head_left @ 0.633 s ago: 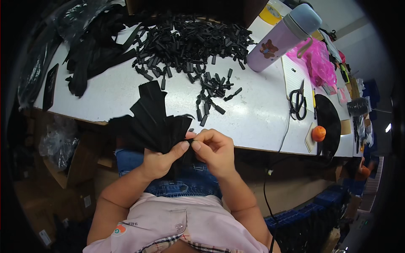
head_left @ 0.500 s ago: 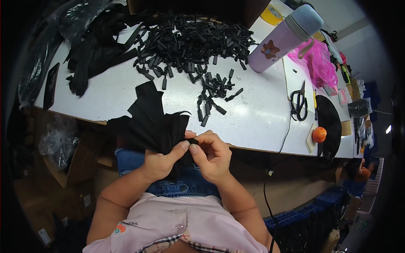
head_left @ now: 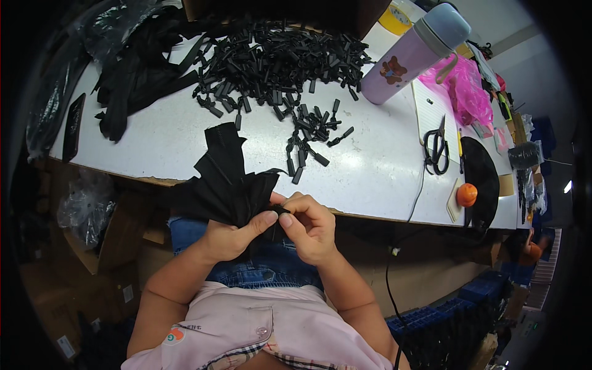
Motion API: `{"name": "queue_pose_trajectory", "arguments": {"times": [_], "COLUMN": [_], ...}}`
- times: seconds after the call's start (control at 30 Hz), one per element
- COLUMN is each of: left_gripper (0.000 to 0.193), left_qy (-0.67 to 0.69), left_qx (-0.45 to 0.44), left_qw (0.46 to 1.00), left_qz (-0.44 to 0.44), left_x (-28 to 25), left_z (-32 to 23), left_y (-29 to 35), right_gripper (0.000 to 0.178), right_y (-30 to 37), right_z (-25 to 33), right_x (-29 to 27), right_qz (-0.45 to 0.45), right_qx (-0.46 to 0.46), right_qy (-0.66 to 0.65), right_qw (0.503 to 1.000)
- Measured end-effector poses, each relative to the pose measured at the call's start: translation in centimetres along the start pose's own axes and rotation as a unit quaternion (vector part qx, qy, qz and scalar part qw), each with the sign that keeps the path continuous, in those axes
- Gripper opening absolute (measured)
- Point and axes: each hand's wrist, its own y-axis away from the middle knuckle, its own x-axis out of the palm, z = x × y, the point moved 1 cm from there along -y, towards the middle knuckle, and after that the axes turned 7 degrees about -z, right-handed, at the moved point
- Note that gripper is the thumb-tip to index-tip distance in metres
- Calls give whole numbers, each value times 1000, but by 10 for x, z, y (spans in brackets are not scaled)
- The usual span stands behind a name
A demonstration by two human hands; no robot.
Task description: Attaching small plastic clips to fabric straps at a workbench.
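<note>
A fanned bundle of black zipper tapes (head_left: 225, 166) is gripped in my left hand (head_left: 231, 237), its loose ends spreading up over the front edge of the table. My right hand (head_left: 310, 229) pinches the end of one tape between thumb and forefinger, close beside my left thumb. Whether a small slider sits between those fingertips is hidden. In front of my hands lies a small cluster of black zipper sliders with pulls (head_left: 313, 126). Behind it is a large heap of the same sliders (head_left: 277, 65).
More black tapes (head_left: 132, 74) lie at the table's left, near a dark phone-like slab (head_left: 74, 128). To the right stand a lilac bottle (head_left: 404, 61), black scissors (head_left: 436, 151) on a notebook, an orange fruit (head_left: 467, 195) and a pink plastic bag (head_left: 464, 92). A cable (head_left: 419, 194) hangs over the edge.
The zipper bundle has shifted slightly right and its fanned ends have moved a little. Both hands remain together, fingertips moved only slightly at the tape end.
</note>
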Motion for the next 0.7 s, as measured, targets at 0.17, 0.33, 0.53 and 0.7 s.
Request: {"name": "queue_pose_trajectory", "arguments": {"times": [0.17, 0.33, 0.53, 0.7], "left_gripper": [18, 16, 24, 24], "left_qy": [11, -4, 15, 27], "left_qx": [-4, 11, -6, -64], "left_qw": [1000, 1000, 999, 997], "left_qz": [-1, 27, -31, -12], "left_x": [0, -4, -1, 3], "left_z": [2, 3, 13, 11], "left_y": [-1, -2, 6, 5], "right_gripper": [4, 5, 7, 11], "right_y": [-1, -2, -4, -3], "right_z": [1, 3, 4, 14], "right_x": [-3, 1, 1, 5], "right_qz": [17, -5, -33, -75], "right_qx": [-12, -22, -129, -44], "right_qy": [28, 6, 74, 23], "right_qw": [999, 1000, 988, 996]}}
